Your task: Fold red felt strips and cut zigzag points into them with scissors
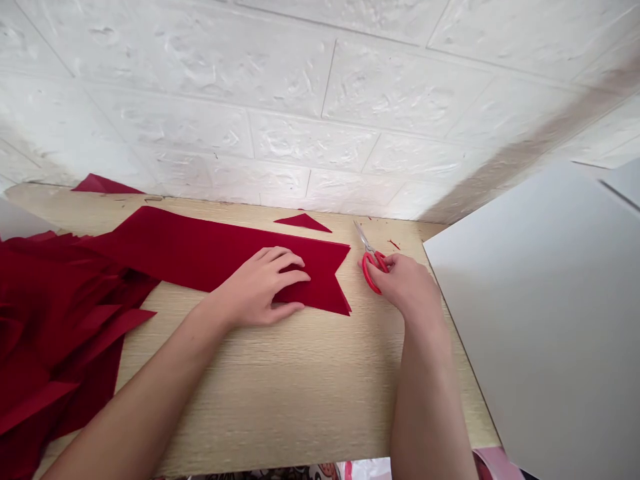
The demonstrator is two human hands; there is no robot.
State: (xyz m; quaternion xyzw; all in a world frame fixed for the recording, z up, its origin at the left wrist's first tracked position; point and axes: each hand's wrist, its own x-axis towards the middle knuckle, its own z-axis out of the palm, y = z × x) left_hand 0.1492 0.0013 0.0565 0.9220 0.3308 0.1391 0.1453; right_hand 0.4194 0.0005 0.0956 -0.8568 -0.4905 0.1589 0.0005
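A long dark red fabric strip (200, 243) lies across the table, its right end cut into a V-shaped notch. On top of it rests my left hand (265, 287), palm down with the fingers spread. My right hand (407, 283) grips a pair of scissors (371, 257) with red handles, just right of the notched end. The scissors' blades point up toward the wall and are clear of the fabric. A red triangular scrap (305, 223) lies behind the strip. The strip's left end runs into a heap of red fabric (50, 313).
A white textured brick-pattern wall (280, 140) stands behind the wooden table (300, 387). To the right, a large white panel (545, 300) borders the work area. Another red scrap (105, 185) lies at the back left, and tiny red snippets (395, 245) lie near the scissors.
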